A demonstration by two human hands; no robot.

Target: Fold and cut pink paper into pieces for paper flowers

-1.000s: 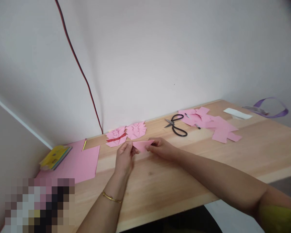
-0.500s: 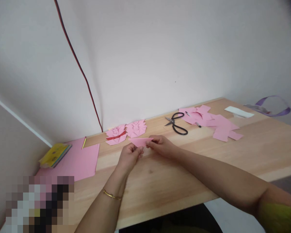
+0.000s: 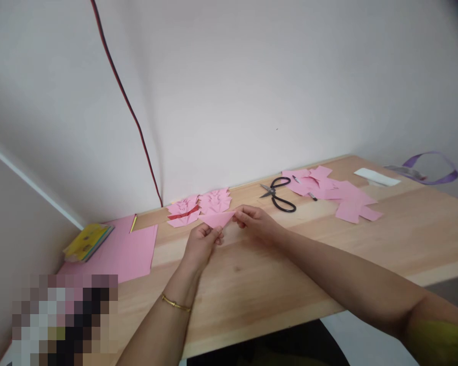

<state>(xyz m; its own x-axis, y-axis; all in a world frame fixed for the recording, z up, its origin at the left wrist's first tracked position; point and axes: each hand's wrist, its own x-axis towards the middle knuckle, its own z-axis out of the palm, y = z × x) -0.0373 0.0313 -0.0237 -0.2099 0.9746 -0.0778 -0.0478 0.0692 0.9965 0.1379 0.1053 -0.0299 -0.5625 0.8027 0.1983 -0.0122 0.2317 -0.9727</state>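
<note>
A small folded pink paper piece (image 3: 217,219), triangular, is held just above the wooden table (image 3: 290,264). My left hand (image 3: 201,245) pinches its lower left corner, fingers closed; a gold bangle sits on that wrist. My right hand (image 3: 256,222) pinches its right tip, fingers closed. Just behind the hands, by the wall, lie two folded pink paper shapes (image 3: 200,206), one with a red strip.
Black scissors (image 3: 278,194) lie at the back centre. Pink paper scraps (image 3: 334,193) with a pen are spread to their right, then a white slip (image 3: 377,177) and purple ribbon (image 3: 431,170). A large pink sheet (image 3: 118,251), pencil and yellow book (image 3: 86,241) lie left.
The pink piece has been turned and shifted slightly left and up between my hands; my left fingers have moved under its lower corner.
</note>
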